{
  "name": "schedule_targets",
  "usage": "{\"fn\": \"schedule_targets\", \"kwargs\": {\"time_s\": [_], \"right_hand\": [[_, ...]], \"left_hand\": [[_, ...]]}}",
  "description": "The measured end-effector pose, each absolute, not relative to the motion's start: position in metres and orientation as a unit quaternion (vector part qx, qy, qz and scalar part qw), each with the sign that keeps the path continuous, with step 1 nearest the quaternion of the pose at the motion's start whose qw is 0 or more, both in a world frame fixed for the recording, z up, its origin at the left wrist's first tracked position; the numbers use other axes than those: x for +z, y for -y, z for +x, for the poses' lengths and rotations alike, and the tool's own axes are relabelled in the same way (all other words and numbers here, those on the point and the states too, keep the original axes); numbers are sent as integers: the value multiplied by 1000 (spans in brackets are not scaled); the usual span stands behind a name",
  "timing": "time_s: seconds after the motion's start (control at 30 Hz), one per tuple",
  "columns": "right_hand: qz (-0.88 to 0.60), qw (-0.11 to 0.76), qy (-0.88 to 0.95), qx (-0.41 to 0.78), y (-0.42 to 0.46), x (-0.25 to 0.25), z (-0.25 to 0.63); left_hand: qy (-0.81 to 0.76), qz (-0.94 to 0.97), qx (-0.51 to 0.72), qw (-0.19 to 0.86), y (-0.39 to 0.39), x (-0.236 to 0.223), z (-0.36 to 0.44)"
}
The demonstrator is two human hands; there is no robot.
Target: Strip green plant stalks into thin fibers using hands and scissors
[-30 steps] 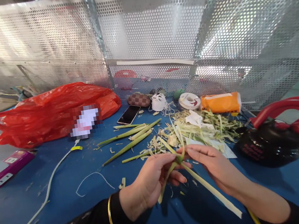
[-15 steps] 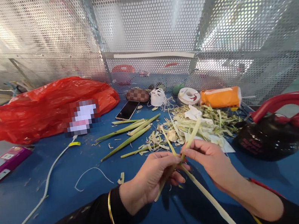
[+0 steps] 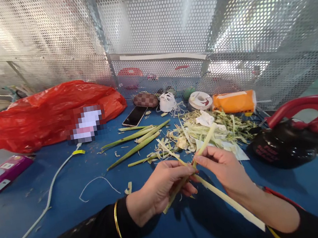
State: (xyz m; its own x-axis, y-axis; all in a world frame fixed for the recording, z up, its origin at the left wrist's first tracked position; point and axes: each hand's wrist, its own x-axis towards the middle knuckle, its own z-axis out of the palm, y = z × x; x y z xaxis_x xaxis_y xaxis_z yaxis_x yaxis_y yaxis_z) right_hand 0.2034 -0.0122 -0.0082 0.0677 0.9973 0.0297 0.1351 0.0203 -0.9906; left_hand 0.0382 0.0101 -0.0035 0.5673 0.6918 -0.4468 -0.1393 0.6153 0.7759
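Pale yellow-green leaf strips [image 3: 232, 201] cross each other between my hands above the blue table. My left hand [image 3: 162, 185] pinches them near the crossing, thumb on top and fingers curled below. My right hand [image 3: 225, 169] pinches the upright strip between thumb and forefinger, just right of the crossing. One long end slants down to the right under my right wrist, and a shorter end pokes out below my left palm. The exact crossing is partly hidden by my fingertips. Beyond my hands lie several long green leaves [image 3: 139, 148].
Behind my right hand spreads a heap of leaf scraps [image 3: 235, 128]. Farther back are a dark phone [image 3: 135, 116], a ribbon spool [image 3: 200, 100] and an orange packet [image 3: 234, 102]. A red bag [image 3: 39, 116], a white cable [image 3: 51, 194] and a black glossy bag [image 3: 285, 144] flank them.
The crossed strips have turned: the long lower end has swung right and up, and the upper left end leans farther left. Both hands keep their pinch almost in place.
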Motion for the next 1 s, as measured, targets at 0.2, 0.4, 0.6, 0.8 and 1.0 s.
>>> {"fn": "schedule_targets", "kwargs": {"time_s": [0.2,0.4,0.6,0.8,1.0], "right_hand": [[-551,490,532,416,14,-12,202],[-614,342,668,245,12,-4,215],[-543,370,743,127,17,11,215],[-548,340,666,374,14,2,201],[-542,394,665,329,16,-3,199]], "left_hand": [[-417,379,224,795,-12,-3,38],[-439,378,213,787,-9,-1,40],[-410,420,220,779,-5,-4,42],[-395,436,181,788,-2,-11,43],[-402,439,171,785,0,-15,44]]}}
